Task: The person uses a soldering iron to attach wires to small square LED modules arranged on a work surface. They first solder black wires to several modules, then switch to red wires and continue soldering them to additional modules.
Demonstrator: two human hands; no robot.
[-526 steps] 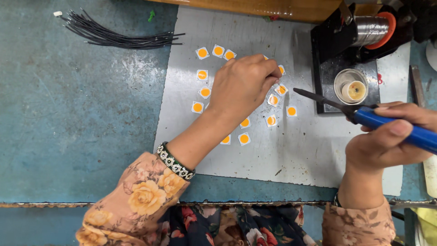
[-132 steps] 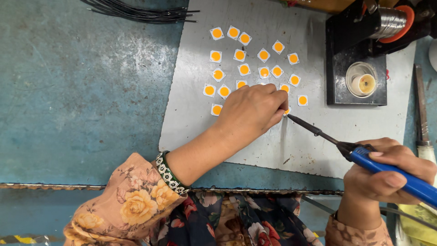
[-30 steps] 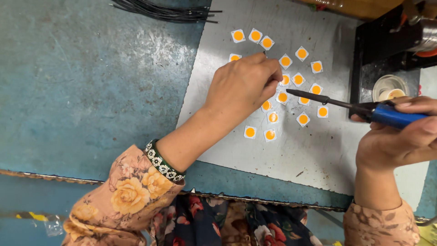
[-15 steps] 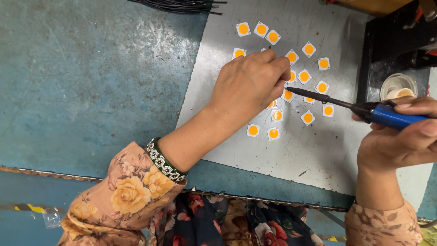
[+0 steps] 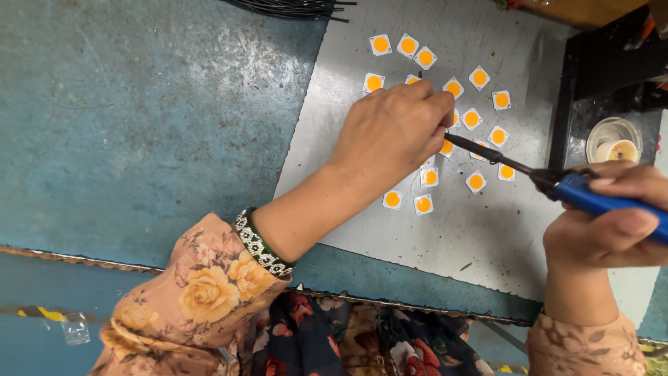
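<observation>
Left hand (image 5: pixel 393 132) lies palm-down over the middle of a cluster of small white square chips with orange round centres (image 5: pixel 476 182), fingers curled and fingertips pressing at a chip near the iron's tip, likely to keep it from sliding; exactly which chip is pinned is hidden under the fingers. Right hand (image 5: pixel 612 233) is closed around the blue handle of a soldering iron (image 5: pixel 557 182), held low and slanted so the dark tip reaches in just beside the left fingertips, touching or nearly touching a chip, can't tell which. Chips lie loosely spread on a grey metal sheet (image 5: pixel 487 237), probably a heat-safe work surface, which sits on a worn blue bench (image 5: pixel 139 125). A small round tin with pale paste (image 5: pixel 614 143) rests on a black stand (image 5: pixel 581 90) near the right hand, within easy reach. A bundle of black wires (image 5: pixel 292 7) lies at the top edge, well apart from both hands.
</observation>
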